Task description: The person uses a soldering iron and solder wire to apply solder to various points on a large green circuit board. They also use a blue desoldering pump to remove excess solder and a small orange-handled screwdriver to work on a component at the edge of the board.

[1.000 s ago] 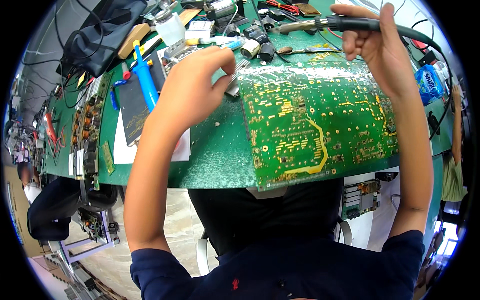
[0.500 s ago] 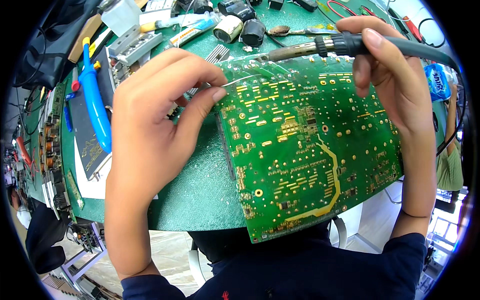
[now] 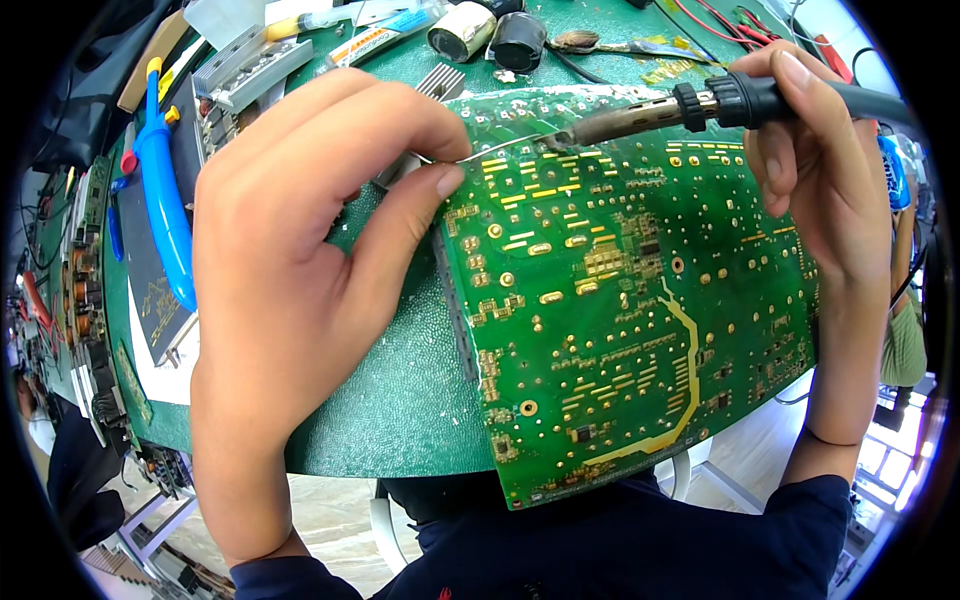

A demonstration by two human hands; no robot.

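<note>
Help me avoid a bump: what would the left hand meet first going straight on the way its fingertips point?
The left hand would probably meet the soldering iron at its tip, unless it brushes the circuit board sooner; the hand's height is unclear.

A head-worn fisheye camera looks down from close above the green printed circuit board [image 3: 620, 310], taking in the worktop [image 3: 370, 420] around it and the floor [image 3: 335, 520] past the board's near edge.

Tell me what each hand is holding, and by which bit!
The right hand holds a soldering iron by its black handle; the left hand pinches a thin wire back from its tip.
</note>
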